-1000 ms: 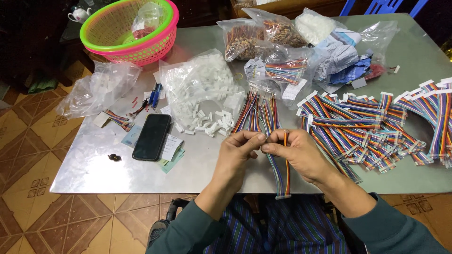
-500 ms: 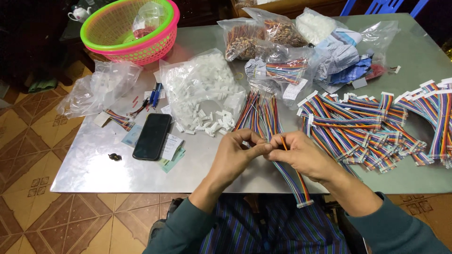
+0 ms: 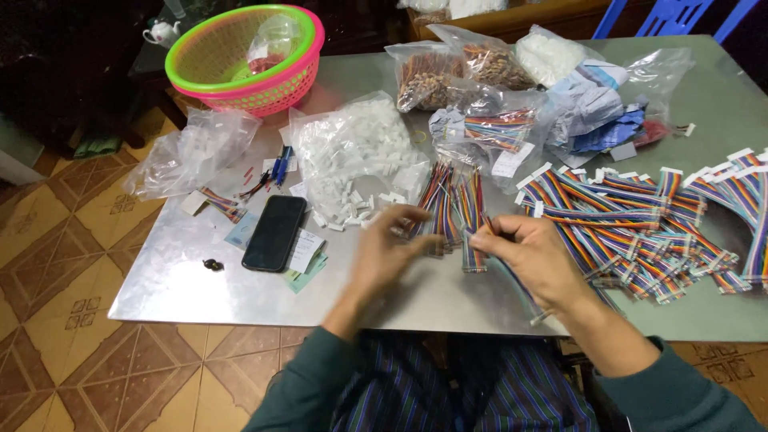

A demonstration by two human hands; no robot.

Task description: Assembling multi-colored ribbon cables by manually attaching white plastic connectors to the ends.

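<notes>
My right hand (image 3: 532, 256) pinches one end of a rainbow ribbon cable (image 3: 524, 300), which trails under the palm to a white connector near the table's front edge. My left hand (image 3: 392, 248) is blurred, its fingers spread and empty, just short of the loose white connectors (image 3: 352, 212) that spill from a clear bag (image 3: 360, 152). Between the hands lies a bundle of ribbon cables without housings (image 3: 452, 200). A large heap of ribbon cables with white connectors (image 3: 640, 228) lies to the right of my right hand.
On the metal table (image 3: 176, 280) a black phone (image 3: 274, 232) rests on paper slips left of my hands. Farther back stand a pink and green basket (image 3: 240, 56) and several plastic bags of parts (image 3: 480, 80), with a crumpled clear bag (image 3: 192, 152) at the left.
Both hands were together on the ribbon cable; now my left hand has let go and moved left toward the white connectors. My right hand keeps the cable.
</notes>
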